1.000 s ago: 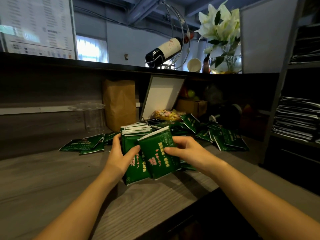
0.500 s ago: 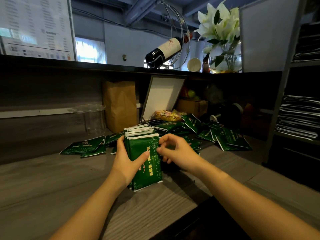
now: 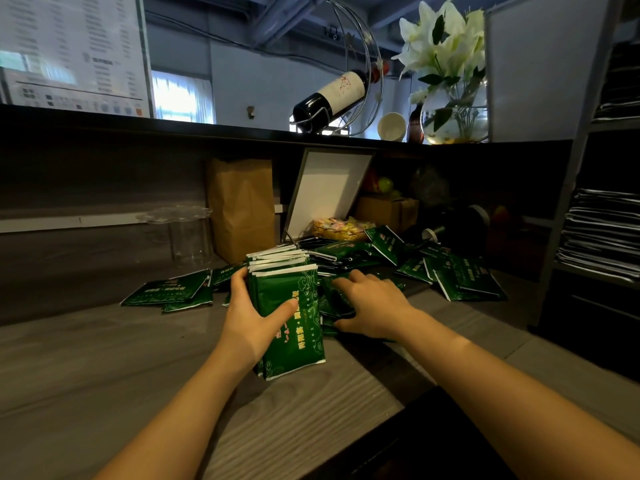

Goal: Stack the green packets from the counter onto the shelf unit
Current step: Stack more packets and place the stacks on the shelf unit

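Observation:
My left hand (image 3: 247, 323) grips an upright bundle of several green packets (image 3: 294, 327) standing on the grey wooden counter (image 3: 104, 375), thumb across its front. My right hand (image 3: 375, 306) lies just right of the bundle, fingers curled round a loose green packet (image 3: 334, 299) lying flat there. More green packets (image 3: 460, 277) are scattered across the counter to the right and behind, and a few others (image 3: 173, 291) lie to the left. The shelf unit (image 3: 602, 237) stands at the far right, holding stacks of dark packets.
Behind the pile stand a brown paper bag (image 3: 242, 206), a clear glass jar (image 3: 188, 233), a leaning white board (image 3: 325, 192) and a cardboard box (image 3: 388, 211). On the upper ledge are a wine bottle in a wire holder (image 3: 332, 95) and a vase of lilies (image 3: 450, 84).
My right hand let go of the packet it added to the front of the bundle, then dropped to the loose packets on the right. My left hand straightened the bundle upright.

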Demonstrator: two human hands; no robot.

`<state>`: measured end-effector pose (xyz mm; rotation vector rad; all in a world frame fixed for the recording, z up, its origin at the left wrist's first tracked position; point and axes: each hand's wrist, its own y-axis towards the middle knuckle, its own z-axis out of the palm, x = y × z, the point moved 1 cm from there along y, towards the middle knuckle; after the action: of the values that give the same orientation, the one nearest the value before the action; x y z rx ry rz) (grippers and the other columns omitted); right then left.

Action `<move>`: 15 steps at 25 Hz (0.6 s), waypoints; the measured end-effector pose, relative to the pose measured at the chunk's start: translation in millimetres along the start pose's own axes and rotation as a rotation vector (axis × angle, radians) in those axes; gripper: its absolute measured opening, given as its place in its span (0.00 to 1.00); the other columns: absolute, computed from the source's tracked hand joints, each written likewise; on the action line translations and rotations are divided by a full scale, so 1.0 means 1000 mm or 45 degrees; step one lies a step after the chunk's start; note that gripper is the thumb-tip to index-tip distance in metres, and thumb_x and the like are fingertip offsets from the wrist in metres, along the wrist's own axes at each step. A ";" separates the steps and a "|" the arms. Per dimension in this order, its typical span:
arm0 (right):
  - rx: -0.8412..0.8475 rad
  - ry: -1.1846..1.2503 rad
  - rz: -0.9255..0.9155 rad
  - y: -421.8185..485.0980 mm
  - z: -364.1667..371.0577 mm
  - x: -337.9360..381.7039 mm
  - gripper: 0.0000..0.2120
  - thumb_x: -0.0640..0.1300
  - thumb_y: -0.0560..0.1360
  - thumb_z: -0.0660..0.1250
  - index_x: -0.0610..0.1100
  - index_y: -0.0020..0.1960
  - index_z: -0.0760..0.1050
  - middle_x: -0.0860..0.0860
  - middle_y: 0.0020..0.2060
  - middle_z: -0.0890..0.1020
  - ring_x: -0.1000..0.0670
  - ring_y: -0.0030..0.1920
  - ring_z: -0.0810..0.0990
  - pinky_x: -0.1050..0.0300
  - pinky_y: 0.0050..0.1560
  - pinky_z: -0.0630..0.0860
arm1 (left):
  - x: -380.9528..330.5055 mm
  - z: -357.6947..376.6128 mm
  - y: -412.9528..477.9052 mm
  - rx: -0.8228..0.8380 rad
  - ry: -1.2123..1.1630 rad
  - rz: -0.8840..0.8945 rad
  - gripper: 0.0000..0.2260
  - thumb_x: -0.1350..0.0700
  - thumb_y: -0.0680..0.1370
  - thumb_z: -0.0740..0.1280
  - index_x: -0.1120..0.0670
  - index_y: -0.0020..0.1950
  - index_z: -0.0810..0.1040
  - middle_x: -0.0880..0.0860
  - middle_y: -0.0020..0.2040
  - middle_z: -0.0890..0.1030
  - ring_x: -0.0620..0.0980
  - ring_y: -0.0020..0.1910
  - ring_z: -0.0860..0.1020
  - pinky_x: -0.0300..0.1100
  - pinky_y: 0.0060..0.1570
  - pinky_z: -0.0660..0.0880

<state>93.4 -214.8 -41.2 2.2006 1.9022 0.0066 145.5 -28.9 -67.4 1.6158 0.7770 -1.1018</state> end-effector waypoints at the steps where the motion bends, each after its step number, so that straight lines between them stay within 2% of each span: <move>1: -0.010 -0.030 0.006 -0.003 -0.001 -0.001 0.35 0.58 0.73 0.67 0.48 0.74 0.59 0.45 0.67 0.67 0.40 0.66 0.68 0.44 0.62 0.68 | -0.002 0.000 -0.002 0.009 -0.006 0.002 0.32 0.62 0.72 0.72 0.52 0.71 0.60 0.46 0.54 0.75 0.47 0.55 0.75 0.41 0.52 0.70; 4: -0.083 -0.064 -0.032 -0.012 -0.003 -0.005 0.27 0.57 0.75 0.65 0.48 0.71 0.66 0.45 0.63 0.70 0.41 0.63 0.71 0.47 0.58 0.69 | -0.005 0.004 -0.004 0.035 -0.003 0.005 0.32 0.63 0.72 0.72 0.53 0.71 0.60 0.42 0.51 0.74 0.41 0.49 0.74 0.40 0.52 0.68; 7: -0.245 0.009 -0.069 -0.025 -0.003 -0.011 0.17 0.52 0.79 0.59 0.50 0.66 0.73 0.48 0.59 0.76 0.42 0.59 0.70 0.49 0.55 0.69 | -0.004 0.002 -0.003 0.011 -0.017 -0.011 0.34 0.61 0.72 0.72 0.52 0.72 0.58 0.50 0.60 0.74 0.48 0.56 0.74 0.44 0.57 0.70; 9: -0.436 0.098 -0.003 -0.034 -0.005 -0.018 0.14 0.48 0.80 0.58 0.49 0.61 0.76 0.49 0.54 0.80 0.44 0.55 0.74 0.50 0.50 0.72 | -0.003 0.001 -0.002 0.009 -0.024 -0.016 0.35 0.59 0.72 0.72 0.52 0.73 0.57 0.52 0.64 0.72 0.50 0.60 0.73 0.44 0.56 0.73; 12: -0.727 0.558 0.267 -0.043 -0.009 -0.030 0.10 0.43 0.79 0.60 0.44 0.54 0.79 0.50 0.44 0.82 0.48 0.44 0.79 0.54 0.44 0.74 | -0.004 0.002 -0.004 0.044 0.001 -0.007 0.35 0.58 0.73 0.71 0.52 0.75 0.55 0.49 0.63 0.71 0.47 0.57 0.72 0.31 0.40 0.70; 14: -0.785 0.997 0.368 -0.045 -0.009 -0.033 0.08 0.39 0.79 0.62 0.42 0.49 0.79 0.51 0.39 0.80 0.52 0.42 0.77 0.59 0.42 0.71 | -0.005 0.002 -0.005 0.044 0.010 0.000 0.36 0.59 0.73 0.71 0.53 0.75 0.55 0.50 0.63 0.72 0.46 0.57 0.72 0.28 0.38 0.68; 15: -0.773 1.231 0.346 -0.047 -0.008 -0.031 0.07 0.37 0.78 0.61 0.42 0.46 0.78 0.50 0.39 0.79 0.53 0.42 0.77 0.60 0.42 0.71 | -0.005 0.002 -0.005 0.037 0.013 0.004 0.36 0.60 0.73 0.71 0.53 0.75 0.55 0.50 0.64 0.72 0.46 0.57 0.72 0.28 0.39 0.69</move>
<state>41.3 -237.9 -37.0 2.0988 1.5463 1.6969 138.1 -29.1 -64.7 1.6476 0.7680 -1.1084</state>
